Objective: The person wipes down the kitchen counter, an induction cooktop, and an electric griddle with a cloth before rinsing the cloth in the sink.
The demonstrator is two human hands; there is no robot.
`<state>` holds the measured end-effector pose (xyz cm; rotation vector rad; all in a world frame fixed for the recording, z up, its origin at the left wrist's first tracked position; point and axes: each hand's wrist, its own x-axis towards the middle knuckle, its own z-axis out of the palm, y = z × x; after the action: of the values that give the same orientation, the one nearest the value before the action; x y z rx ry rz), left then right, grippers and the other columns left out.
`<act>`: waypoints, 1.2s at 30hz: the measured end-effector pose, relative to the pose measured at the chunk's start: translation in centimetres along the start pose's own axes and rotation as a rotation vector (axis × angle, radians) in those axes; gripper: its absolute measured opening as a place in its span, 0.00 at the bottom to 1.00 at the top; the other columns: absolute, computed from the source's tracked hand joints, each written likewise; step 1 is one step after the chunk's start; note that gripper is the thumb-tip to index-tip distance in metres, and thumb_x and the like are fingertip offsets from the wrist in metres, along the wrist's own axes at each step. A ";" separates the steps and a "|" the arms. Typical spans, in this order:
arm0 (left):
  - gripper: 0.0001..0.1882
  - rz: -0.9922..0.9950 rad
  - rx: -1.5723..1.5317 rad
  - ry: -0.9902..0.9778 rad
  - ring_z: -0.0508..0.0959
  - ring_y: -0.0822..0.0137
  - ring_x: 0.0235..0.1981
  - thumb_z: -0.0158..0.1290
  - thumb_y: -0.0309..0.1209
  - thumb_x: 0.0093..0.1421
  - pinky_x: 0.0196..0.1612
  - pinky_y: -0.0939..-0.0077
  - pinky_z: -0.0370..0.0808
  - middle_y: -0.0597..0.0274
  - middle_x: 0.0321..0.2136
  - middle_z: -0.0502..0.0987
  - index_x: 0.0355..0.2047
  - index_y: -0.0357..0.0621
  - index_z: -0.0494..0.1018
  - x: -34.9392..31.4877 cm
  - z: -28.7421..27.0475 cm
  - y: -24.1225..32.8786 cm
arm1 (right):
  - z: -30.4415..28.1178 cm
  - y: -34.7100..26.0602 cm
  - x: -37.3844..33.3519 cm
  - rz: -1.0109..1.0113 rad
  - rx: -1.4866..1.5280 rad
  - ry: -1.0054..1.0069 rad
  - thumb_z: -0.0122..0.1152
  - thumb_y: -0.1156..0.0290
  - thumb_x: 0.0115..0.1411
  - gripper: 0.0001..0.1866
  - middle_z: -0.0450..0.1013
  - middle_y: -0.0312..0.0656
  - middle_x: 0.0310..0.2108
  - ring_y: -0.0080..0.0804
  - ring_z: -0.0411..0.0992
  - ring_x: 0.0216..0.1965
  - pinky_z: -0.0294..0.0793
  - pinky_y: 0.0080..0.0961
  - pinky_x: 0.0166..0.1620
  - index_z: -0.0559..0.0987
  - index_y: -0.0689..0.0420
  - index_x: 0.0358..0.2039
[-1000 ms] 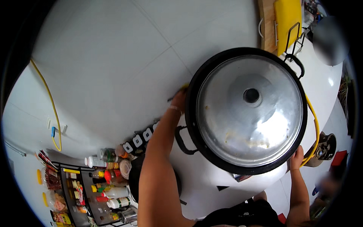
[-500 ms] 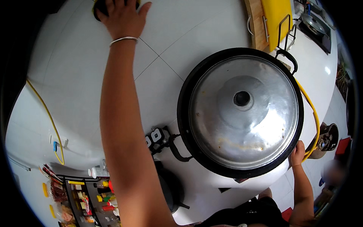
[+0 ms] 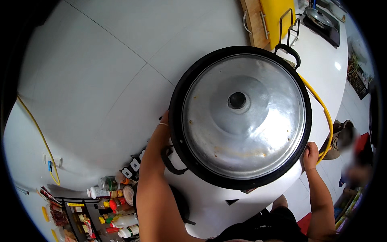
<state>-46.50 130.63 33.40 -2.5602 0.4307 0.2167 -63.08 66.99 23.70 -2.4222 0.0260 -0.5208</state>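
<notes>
Lidded black pan (image 3: pixel 229 182) at centre right on the white surface (image 3: pixel 322 68), between both arms.

Round, so without a long axis of its own; aligned handle to handle from near-left loop (image 3: pixel 167 163) to far-right loop (image 3: pixel 293 53); black knob (image 3: pixel 237 100) of the silver lid (image 3: pixel 242 129) upward. In hand, as judged: a low reach past the left rim. For the next move, probably needed: clearance between left forearm (image 3: pixel 155 157) and near-left loop. Left hand (image 3: pixel 165 117) mostly hidden behind the rim; cannot tell its grip. Right hand (image 3: pixel 311 155) seemingly curled beside the near-right rim; cannot tell any grasp. Farther right, yellow hose (image 3: pixel 331 127); near left, bottles (image 3: pixel 125 221).
</notes>
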 end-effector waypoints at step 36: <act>0.21 -0.874 -1.270 0.626 0.77 0.64 0.36 0.41 0.13 0.44 0.41 0.75 0.74 0.56 0.34 0.79 0.36 0.37 0.78 -23.8 -19.1 -4.9 | -1.7 1.5 -0.1 -0.061 0.163 0.043 0.49 0.80 0.42 0.08 0.70 0.46 0.25 0.45 0.69 0.30 0.69 0.38 0.35 0.74 0.56 0.24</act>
<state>-65.80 130.73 57.52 -3.6571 -0.9746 -0.9338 -63.62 64.83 23.96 -2.2587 -0.0696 -0.5794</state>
